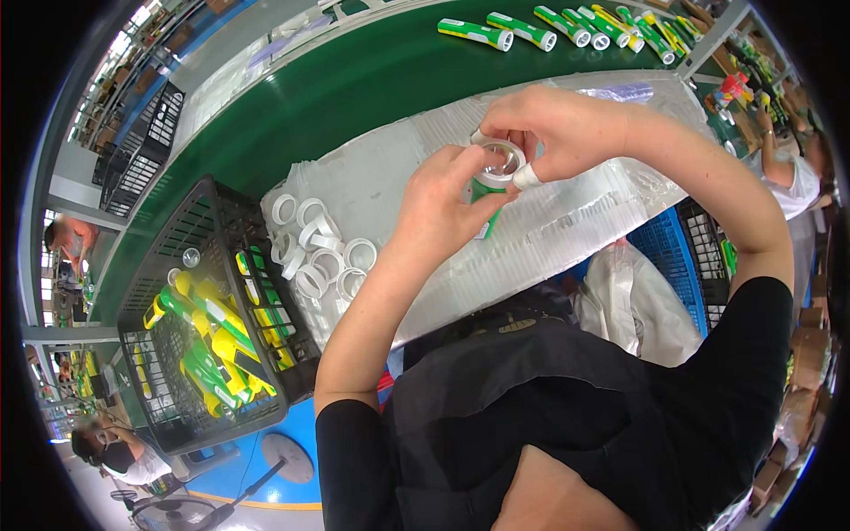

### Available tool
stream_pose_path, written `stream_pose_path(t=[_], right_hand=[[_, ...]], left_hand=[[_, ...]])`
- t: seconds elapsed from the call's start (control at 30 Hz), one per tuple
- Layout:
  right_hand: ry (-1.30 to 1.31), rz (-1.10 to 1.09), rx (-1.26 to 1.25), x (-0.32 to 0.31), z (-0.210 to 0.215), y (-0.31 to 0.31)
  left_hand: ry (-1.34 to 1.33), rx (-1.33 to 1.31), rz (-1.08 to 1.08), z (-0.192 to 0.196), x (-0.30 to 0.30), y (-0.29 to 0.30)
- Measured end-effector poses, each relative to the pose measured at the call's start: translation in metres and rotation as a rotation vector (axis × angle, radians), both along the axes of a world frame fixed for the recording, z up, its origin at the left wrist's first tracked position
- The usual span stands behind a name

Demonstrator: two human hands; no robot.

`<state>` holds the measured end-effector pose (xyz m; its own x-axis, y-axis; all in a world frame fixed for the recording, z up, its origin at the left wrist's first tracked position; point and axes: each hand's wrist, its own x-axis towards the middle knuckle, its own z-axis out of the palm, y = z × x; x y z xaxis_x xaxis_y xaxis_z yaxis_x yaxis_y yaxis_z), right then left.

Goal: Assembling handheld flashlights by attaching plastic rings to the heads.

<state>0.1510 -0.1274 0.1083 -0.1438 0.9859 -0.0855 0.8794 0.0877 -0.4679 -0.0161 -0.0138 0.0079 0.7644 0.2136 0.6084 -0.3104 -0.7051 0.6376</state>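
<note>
Both my hands meet over a green flashlight (pixel 485 193) with a white ring (pixel 506 165) and a clear lens at its head. My left hand (pixel 443 199) is closed around the flashlight's near-left side, thumb against the green body and fingertips at the lens. From the right, my right hand (pixel 567 137) grips the white ring's rim between thumb and fingers. White covers sit on that hand's thumb and a fingertip. Part of the flashlight body is hidden beneath the hands. Several loose white rings (pixel 328 264) lie to the left of my left forearm.
A black crate (pixel 282 403) of green and yellow flashlights stands left. Plastic-covered padding (pixel 372 168) lies on the green table (pixel 266 146). Several flashlights (pixel 478 34) rest along the far side. A blue crate (pixel 666 265) and white bag (pixel 633 305) are right. Other people work nearby.
</note>
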Motion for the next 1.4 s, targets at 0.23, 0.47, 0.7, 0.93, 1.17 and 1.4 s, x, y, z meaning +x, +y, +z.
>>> stream_pose_path(t=[0.23, 0.47, 0.7, 0.93, 1.17, 1.4], right_hand=[[-0.061, -0.328, 0.126, -0.016, -0.016, -0.006], [-0.209, -0.179, 0.299, -0.007, -0.028, -0.009], [-0.425, -0.268, 0.300, -0.028, -0.043, 0.001], [-0.107, -0.158, 0.120, -0.001, -0.019, -0.007], [-0.261, -0.364, 0.075, -0.009, -0.014, -0.001], [-0.381, -0.391, -0.019, -0.026, 0.005, 0.005]], left_hand=[[0.058, -0.017, 0.026, 0.003, 0.006, 0.000], [0.078, -0.049, -0.027, 0.002, 0.009, 0.003], [-0.039, 0.086, 0.162, -0.008, 0.009, -0.011], [-0.019, -0.053, 0.117, -0.005, 0.009, -0.004], [-0.009, -0.014, 0.152, -0.005, 0.009, -0.005], [0.017, -0.032, 0.108, -0.003, 0.008, -0.001]])
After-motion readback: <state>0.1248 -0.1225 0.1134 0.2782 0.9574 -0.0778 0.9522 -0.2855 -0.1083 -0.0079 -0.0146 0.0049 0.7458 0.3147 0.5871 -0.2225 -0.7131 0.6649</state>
